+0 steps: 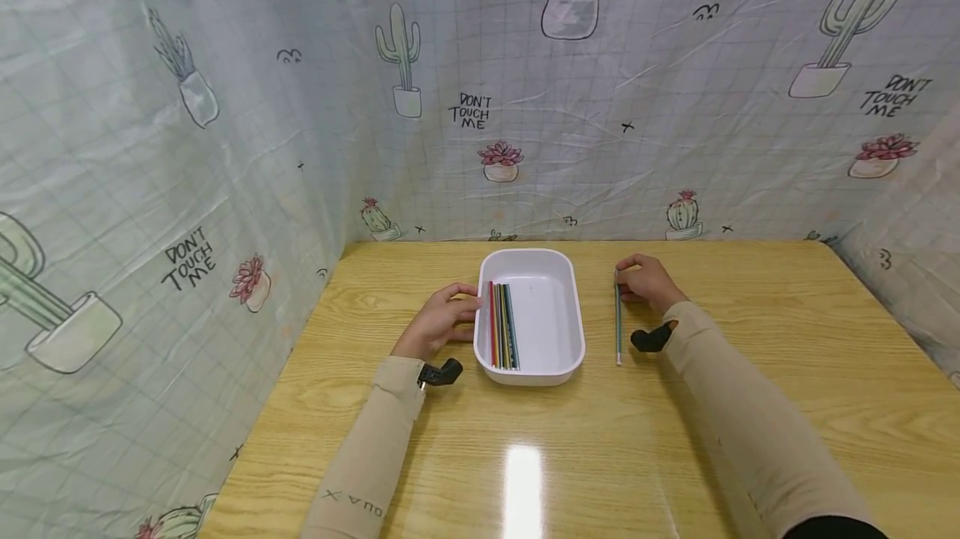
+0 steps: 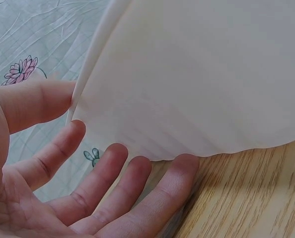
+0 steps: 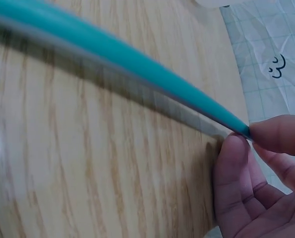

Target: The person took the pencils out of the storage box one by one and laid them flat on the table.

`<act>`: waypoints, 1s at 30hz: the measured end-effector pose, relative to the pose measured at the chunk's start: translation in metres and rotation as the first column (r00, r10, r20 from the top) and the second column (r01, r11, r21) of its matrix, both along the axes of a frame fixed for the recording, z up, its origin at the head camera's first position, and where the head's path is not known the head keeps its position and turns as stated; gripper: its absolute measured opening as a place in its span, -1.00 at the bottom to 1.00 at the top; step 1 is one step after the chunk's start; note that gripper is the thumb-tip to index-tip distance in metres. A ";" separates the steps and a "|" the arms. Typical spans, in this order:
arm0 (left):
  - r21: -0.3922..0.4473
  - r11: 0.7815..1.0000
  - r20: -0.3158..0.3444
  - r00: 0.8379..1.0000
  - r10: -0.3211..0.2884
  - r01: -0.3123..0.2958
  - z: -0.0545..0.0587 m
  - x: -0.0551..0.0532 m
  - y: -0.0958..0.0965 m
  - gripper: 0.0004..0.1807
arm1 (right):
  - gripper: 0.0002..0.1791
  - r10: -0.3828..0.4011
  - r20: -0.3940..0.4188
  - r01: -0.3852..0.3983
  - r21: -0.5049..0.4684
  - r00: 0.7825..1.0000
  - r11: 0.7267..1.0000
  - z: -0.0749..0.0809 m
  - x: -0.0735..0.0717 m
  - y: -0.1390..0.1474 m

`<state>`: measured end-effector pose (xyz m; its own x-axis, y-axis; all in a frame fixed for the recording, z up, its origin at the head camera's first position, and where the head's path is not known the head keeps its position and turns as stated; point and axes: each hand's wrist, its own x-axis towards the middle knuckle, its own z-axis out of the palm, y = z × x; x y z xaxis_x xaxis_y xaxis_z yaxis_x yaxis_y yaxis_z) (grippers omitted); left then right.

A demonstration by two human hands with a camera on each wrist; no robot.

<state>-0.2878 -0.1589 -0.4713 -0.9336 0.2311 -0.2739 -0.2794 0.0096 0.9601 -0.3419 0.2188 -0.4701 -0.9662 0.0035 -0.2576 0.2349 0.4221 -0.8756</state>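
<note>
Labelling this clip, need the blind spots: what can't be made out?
- Pencils in the white tray, head view: exact count and any print; too small, packed side by side.
- Tray's inside, left wrist view: hidden by its own outer wall.
- Teal pencil, right wrist view: one end cut off by left edge, other covered by the right hand's grip.

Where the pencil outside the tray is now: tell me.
In the head view, the pencil is right of the white tray, its far end pinched in the right hand.
</note>
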 end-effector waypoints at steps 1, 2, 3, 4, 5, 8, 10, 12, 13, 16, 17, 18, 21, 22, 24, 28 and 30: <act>-0.002 1.000 0.001 1.000 -0.001 0.001 0.000 0.000 0.000 -0.64 | -0.58 0.000 -0.002 0.000 -0.001 1.000 1.000 0.000 0.001 0.000; -0.003 1.000 0.001 1.000 -0.001 0.001 0.000 0.000 0.000 -0.64 | -0.57 -0.001 -0.003 0.001 -0.002 1.000 1.000 0.000 0.001 0.000; -0.004 1.000 0.004 1.000 -0.001 0.001 0.000 0.000 0.000 -0.64 | -0.57 -0.003 -0.003 0.003 -0.002 1.000 1.000 0.000 0.001 0.001; -0.003 1.000 0.008 1.000 0.000 0.000 0.001 0.000 0.000 -0.63 | -0.57 -0.005 -0.003 0.005 -0.002 1.000 1.000 0.000 0.002 0.001; -0.001 1.000 0.011 1.000 0.001 -0.001 0.001 0.000 -0.001 -0.63 | -0.57 -0.006 -0.002 0.006 0.000 1.000 1.000 0.000 0.002 0.001; 0.001 1.000 0.018 1.000 0.001 -0.001 0.001 -0.001 -0.001 -0.62 | -0.58 -0.010 0.001 0.010 0.002 1.000 1.000 0.000 0.003 0.002; 0.004 1.000 0.018 1.000 0.000 0.000 0.001 -0.001 -0.001 -0.62 | -0.58 -0.005 0.001 0.005 0.000 1.000 1.000 0.001 0.003 0.003; 0.007 1.000 0.016 1.000 0.000 0.000 0.000 -0.002 -0.001 -0.63 | -0.59 -0.005 0.000 0.005 0.003 1.000 1.000 0.002 0.003 0.004; 0.008 1.000 0.014 1.000 -0.001 0.001 0.000 -0.002 -0.001 -0.62 | -0.59 -0.005 -0.001 0.005 0.008 1.000 1.000 0.002 0.003 0.004; 0.007 1.000 0.009 1.000 -0.005 0.005 0.001 -0.003 -0.001 -0.61 | -0.59 -0.009 -0.006 0.009 0.018 1.000 1.000 0.001 0.002 0.003; 0.007 1.000 0.011 1.000 -0.004 0.004 0.001 -0.003 -0.001 -0.62 | -0.59 -0.012 -0.006 0.012 0.018 1.000 1.000 0.001 0.002 0.003; 0.005 1.000 0.008 1.000 -0.005 0.005 0.001 -0.004 -0.001 -0.62 | -0.59 -0.014 -0.007 0.014 0.018 1.000 1.000 0.001 0.002 0.003; 0.003 1.000 0.011 1.000 -0.005 0.005 0.002 -0.004 -0.002 -0.63 | -0.60 -0.024 -0.011 0.024 0.004 1.000 1.000 -0.002 0.001 0.004; 0.005 1.000 0.012 1.000 -0.004 0.004 0.002 -0.005 -0.002 -0.64 | -0.60 -0.027 -0.012 0.027 -0.002 1.000 1.000 -0.002 0.001 0.004; 0.004 1.000 0.011 1.000 -0.005 0.005 0.002 -0.005 -0.002 -0.65 | -0.61 -0.032 -0.016 0.032 -0.010 0.999 0.999 -0.003 0.001 0.005; 0.005 1.000 0.007 1.000 -0.007 0.007 0.003 -0.006 -0.002 -0.65 | -0.62 -0.036 -0.022 0.036 -0.020 0.999 0.999 -0.004 0.002 0.005; 0.006 1.000 0.006 1.000 -0.008 0.008 0.003 -0.006 -0.003 -0.64 | -0.61 -0.035 -0.021 0.034 -0.026 0.999 0.999 -0.003 0.003 0.005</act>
<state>-0.2936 -0.1614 -0.4683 -0.9300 0.2399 -0.2783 -0.2851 0.0064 0.9585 -0.3387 0.2237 -0.4735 -0.9709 0.0308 -0.2374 0.2302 0.3914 -0.8910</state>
